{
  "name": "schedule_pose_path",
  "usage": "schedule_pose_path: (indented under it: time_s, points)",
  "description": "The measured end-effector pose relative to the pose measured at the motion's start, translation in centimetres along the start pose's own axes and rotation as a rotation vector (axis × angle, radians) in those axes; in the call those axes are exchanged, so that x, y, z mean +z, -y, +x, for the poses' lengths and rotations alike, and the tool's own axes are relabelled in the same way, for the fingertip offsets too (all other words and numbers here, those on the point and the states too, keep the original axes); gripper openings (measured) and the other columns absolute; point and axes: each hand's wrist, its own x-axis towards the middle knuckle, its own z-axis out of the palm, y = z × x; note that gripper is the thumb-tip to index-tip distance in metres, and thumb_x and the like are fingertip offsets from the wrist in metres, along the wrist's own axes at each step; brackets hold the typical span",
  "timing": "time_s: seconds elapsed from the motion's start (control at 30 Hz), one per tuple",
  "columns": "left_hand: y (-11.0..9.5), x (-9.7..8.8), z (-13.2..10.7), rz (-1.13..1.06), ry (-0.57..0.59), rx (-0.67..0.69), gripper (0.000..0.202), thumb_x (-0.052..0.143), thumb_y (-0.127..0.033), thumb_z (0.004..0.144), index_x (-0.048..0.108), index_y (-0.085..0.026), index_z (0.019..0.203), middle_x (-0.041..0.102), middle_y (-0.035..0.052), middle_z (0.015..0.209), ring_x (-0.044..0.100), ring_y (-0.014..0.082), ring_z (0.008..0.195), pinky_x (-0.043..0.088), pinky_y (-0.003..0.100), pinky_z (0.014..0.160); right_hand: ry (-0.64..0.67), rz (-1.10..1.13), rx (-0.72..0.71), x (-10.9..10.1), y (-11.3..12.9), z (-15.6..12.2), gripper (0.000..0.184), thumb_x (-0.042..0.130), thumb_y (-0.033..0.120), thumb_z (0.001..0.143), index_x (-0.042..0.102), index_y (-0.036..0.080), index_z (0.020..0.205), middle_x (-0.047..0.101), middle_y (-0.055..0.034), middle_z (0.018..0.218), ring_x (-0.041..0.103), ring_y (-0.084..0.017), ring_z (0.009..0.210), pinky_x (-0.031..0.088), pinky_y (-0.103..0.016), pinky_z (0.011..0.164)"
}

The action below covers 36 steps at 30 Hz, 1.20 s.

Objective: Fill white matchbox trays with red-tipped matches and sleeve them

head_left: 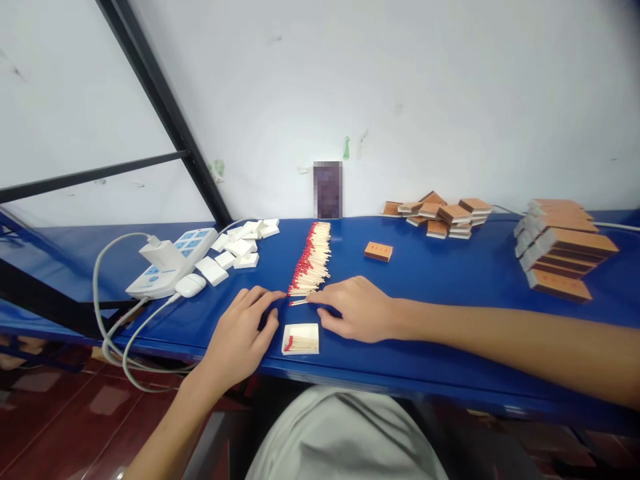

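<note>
A long row of red-tipped matches (315, 260) runs from the wall toward me across the blue table. At its near end, my left hand (243, 327) has its index fingertip by the red heads, thumb apart. My right hand (357, 310) reaches in from the other side, its index fingertip on the stick end of a single match (299, 303) lying just in front of the row. Both hands have fingers extended and apart. Between them and nearer to me sits a white matchbox tray (301, 329), partly filled with matches whose red heads point left.
Empty white trays (243, 247) lie heaped at back left, beside a power strip (173, 263) with cables. One orange matchbox (379, 251) lies right of the row. Loose matchboxes (440, 213) and a stacked pile (560, 250) stand further right. A blurred dark rectangle (328, 190) leans at the wall.
</note>
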Motion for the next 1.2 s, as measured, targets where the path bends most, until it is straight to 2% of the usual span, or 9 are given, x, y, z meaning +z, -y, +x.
schedule_pose_path:
  time_s: [0.2, 0.5, 0.73, 0.93, 1.07, 1.2]
  points:
    - [-0.4, 0.4, -0.1, 0.017, -0.008, 0.013, 0.037, 0.035, -0.029, 0.101, 0.057, -0.020, 0.129, 0.059, 0.0094, 0.117, 0.053, 0.0274, 0.101, 0.044, 0.045, 0.091, 0.000, 0.025, 0.023, 0.0, 0.1, 0.0, 0.036, 0.047, 0.029, 0.095, 0.064, 0.022, 0.126, 0.075, -0.0072, 0.103, 0.068, -0.021, 0.089, 0.041, -0.029, 0.073]
    - [0.4, -0.1, 1.0, 0.043, 0.043, 0.085, 0.031, 0.036, -0.027, 0.098, 0.057, -0.020, 0.120, 0.059, 0.0086, 0.107, 0.055, 0.0273, 0.093, 0.046, 0.045, 0.086, 0.000, 0.011, 0.004, -0.3, 0.2, 0.1, 0.031, 0.046, 0.028, 0.095, 0.068, 0.021, 0.115, 0.075, -0.0052, 0.098, 0.068, -0.019, 0.082, 0.038, -0.029, 0.067]
    - [0.8, 0.3, 2.0, 0.019, 0.053, 0.029, 0.025, 0.040, -0.028, 0.098, 0.058, -0.022, 0.114, 0.058, 0.0063, 0.102, 0.059, 0.0251, 0.091, 0.048, 0.041, 0.082, 0.007, 0.002, 0.005, -0.2, 0.2, 0.0, 0.032, 0.047, 0.028, 0.094, 0.068, 0.022, 0.118, 0.075, -0.0044, 0.094, 0.067, -0.019, 0.079, 0.036, -0.029, 0.066]
    - [0.4, 0.8, 1.3, -0.029, -0.024, -0.012, 0.027, 0.040, -0.029, 0.100, 0.061, -0.021, 0.116, 0.059, 0.0071, 0.103, 0.058, 0.0253, 0.097, 0.049, 0.041, 0.086, 0.000, 0.012, 0.006, -0.1, 0.1, 0.0, 0.033, 0.047, 0.027, 0.094, 0.067, 0.022, 0.119, 0.075, -0.0048, 0.095, 0.067, -0.019, 0.081, 0.038, -0.028, 0.067]
    - [0.4, 0.7, 1.1, -0.044, -0.027, 0.004, 0.030, 0.041, -0.028, 0.099, 0.065, -0.021, 0.116, 0.060, 0.0077, 0.104, 0.058, 0.0248, 0.097, 0.049, 0.041, 0.087, -0.001, 0.010, 0.040, -0.1, 0.2, 0.0, 0.034, 0.047, 0.027, 0.094, 0.065, 0.022, 0.123, 0.075, -0.0070, 0.100, 0.067, -0.020, 0.085, 0.040, -0.028, 0.071]
    - [0.4, 0.7, 1.0, -0.057, -0.024, 0.007, 0.031, 0.041, -0.026, 0.099, 0.066, -0.022, 0.116, 0.060, 0.0078, 0.103, 0.058, 0.0240, 0.094, 0.050, 0.041, 0.086, 0.004, -0.001, 0.035, -0.1, 0.2, 0.0, 0.034, 0.047, 0.029, 0.094, 0.067, 0.022, 0.120, 0.075, -0.0059, 0.098, 0.068, -0.021, 0.083, 0.039, -0.029, 0.068]
